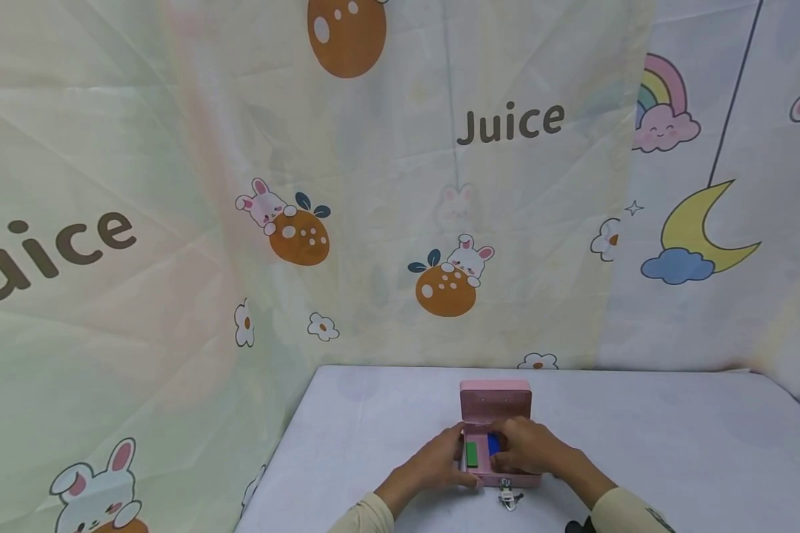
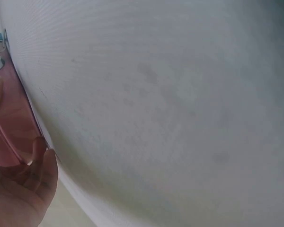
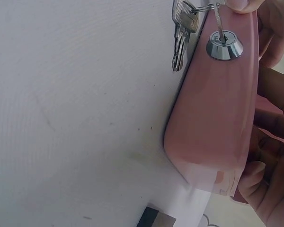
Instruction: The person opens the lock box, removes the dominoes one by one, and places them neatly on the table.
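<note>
A pink metal cash box [image 1: 507,480] stands on the table with its lid [image 1: 495,406] raised. My left hand [image 1: 436,459] grips the box's left side, thumb near the front corner and fingers along the wall. Inside the box, a green block [image 1: 471,454] lies at the left. My right hand [image 1: 525,446] reaches into the box and pinches a blue block [image 1: 493,444], which its fingers partly cover. In the front wall sits a round lock [image 3: 225,46] with a key in it, and more keys [image 3: 181,35] hang from its ring.
The white-covered table [image 1: 387,414] spreads around the box. A black-and-grey block [image 3: 156,218] lies near the box in the right wrist view. Behind the table hangs a printed cloth [image 1: 373,185] with rabbits and fruit.
</note>
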`<state>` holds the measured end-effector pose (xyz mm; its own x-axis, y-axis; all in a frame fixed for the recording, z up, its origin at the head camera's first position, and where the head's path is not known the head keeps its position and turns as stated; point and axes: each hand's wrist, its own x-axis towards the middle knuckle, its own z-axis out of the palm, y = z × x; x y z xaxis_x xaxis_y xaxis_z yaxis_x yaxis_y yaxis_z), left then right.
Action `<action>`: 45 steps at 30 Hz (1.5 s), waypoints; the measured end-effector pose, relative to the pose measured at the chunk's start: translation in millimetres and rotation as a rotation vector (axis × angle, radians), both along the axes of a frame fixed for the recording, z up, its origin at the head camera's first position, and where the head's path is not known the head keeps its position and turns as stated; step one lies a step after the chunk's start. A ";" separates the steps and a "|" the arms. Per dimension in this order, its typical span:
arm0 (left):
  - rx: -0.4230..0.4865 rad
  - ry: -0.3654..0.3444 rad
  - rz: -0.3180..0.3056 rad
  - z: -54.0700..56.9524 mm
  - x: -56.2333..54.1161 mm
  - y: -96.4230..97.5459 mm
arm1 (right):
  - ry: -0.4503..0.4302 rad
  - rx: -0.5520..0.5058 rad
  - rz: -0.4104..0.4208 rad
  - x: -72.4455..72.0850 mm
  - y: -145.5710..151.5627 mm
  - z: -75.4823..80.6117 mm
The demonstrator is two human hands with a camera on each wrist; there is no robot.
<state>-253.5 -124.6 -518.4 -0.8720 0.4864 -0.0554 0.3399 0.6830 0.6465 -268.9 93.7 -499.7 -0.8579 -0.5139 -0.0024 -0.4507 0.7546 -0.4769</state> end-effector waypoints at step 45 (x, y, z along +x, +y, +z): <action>0.041 -0.027 0.019 -4.2 -1.0 0.1 | -0.063 -0.033 -0.092 7.8 20.6 12.9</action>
